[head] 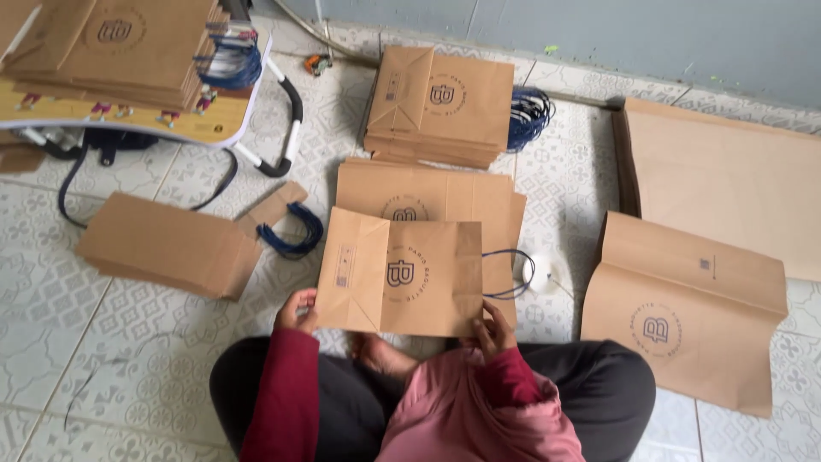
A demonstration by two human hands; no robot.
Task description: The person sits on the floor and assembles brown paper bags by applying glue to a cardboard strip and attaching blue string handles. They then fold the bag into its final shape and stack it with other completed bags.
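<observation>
Over crossed legs, both hands gripping folded paper bag, fingertips hidden beneath, handle partly covered

Patterned tile floor, grey wall, low table.

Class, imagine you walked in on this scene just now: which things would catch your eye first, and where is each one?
First, the flat brown paper bag with a round dark logo, held at its bottom corners by the left hand and right hand above the person's lap. Behind it, a stack of folded brown paper bags with blue cord handles lies on the patterned tile floor near the wall. Far right, a large unfolded brown paper sheet is spread out.
</observation>
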